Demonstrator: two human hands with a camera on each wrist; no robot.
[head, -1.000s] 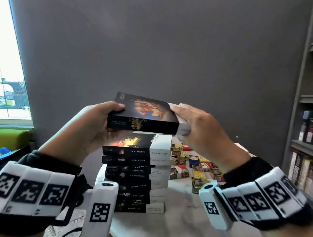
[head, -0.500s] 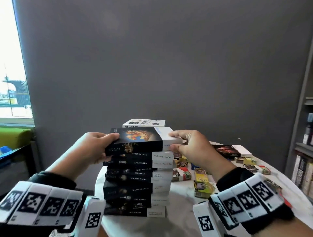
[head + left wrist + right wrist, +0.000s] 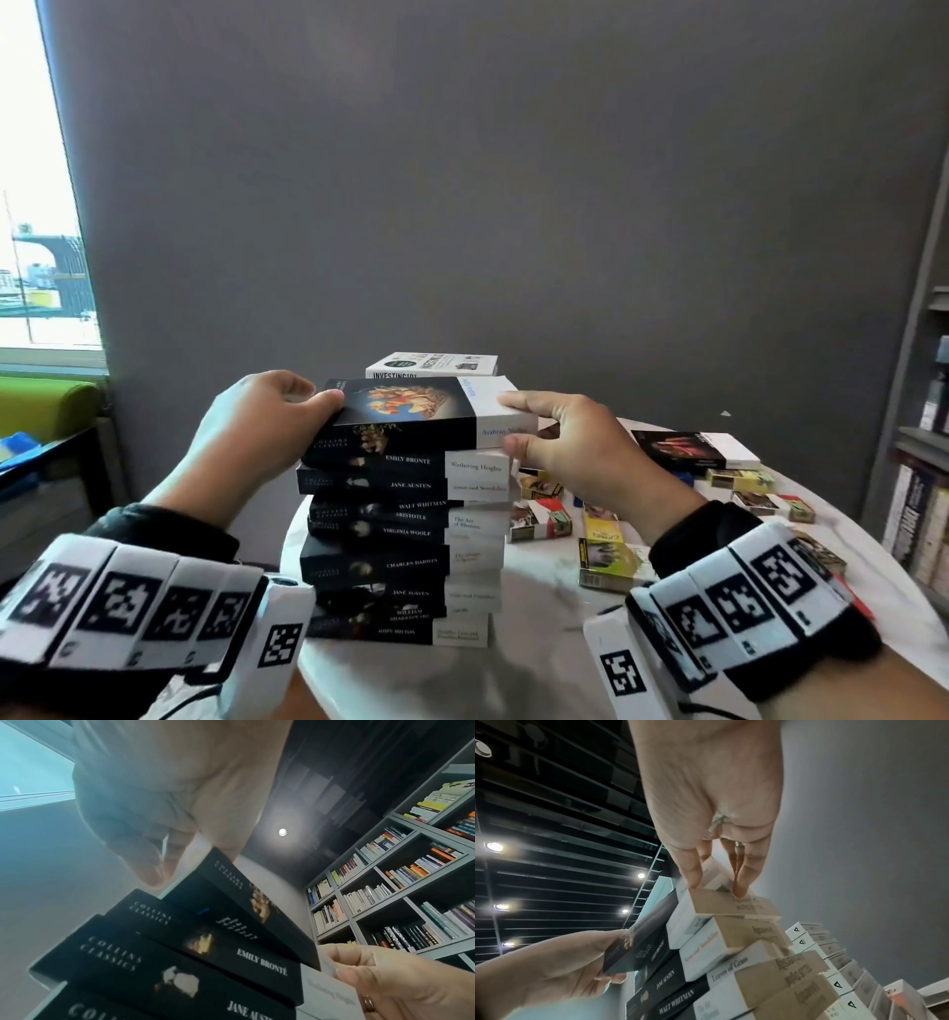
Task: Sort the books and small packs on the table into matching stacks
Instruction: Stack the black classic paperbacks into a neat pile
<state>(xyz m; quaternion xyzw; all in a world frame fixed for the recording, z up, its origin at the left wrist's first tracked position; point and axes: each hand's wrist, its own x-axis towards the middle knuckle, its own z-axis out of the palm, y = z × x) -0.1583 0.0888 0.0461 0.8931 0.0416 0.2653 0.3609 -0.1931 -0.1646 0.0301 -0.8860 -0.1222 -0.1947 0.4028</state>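
Observation:
A black-and-white Arabian Nights book (image 3: 416, 411) lies on top of a tall stack of matching dark-spined books (image 3: 400, 534) on the white round table (image 3: 539, 668). My left hand (image 3: 267, 426) grips its left, dark end (image 3: 231, 898), thumb on the cover. My right hand (image 3: 560, 437) pinches its right, white end (image 3: 713, 882) between thumb and fingers. Small colourful packs (image 3: 601, 539) lie scattered right of the stack. Another dark book (image 3: 688, 447) lies flat at the far right.
A second stack of white books, topped by Investing 101 (image 3: 431, 365), stands behind the dark stack. A grey wall is behind the table. Bookshelves (image 3: 924, 462) fill the right side. A window and green bench (image 3: 46, 401) are at the left.
Both hands lowered the Arabian Nights book from above the stack down onto its top, over the Emily Brontë volume. The head view tilted so more of the table shows.

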